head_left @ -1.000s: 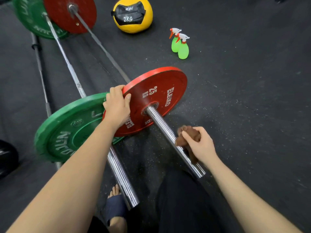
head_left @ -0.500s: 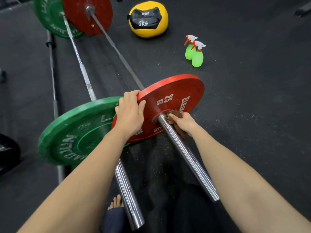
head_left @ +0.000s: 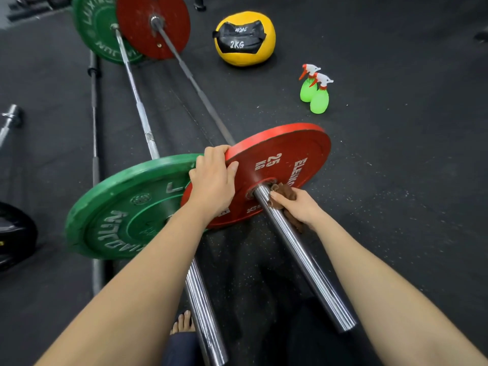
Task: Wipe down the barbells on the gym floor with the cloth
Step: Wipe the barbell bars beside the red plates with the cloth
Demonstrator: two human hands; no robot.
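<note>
Clasping the brown cloth [head_left: 286, 193] around the chrome sleeve [head_left: 306, 260] of the right-hand barbell [head_left: 201, 94], the right hand [head_left: 301, 208] sat right by the hub of the red plate [head_left: 287, 154]. The left hand [head_left: 212, 180] hooked its fingers over that plate's rim at ten o'clock on the disc. At eight o'clock from it stood a green plate [head_left: 118, 207] on the neighbouring bar. Two spray bottles [head_left: 317, 95] stood at one o'clock of the red plate, and a yellow medicine ball [head_left: 244, 56] at twelve.
</note>
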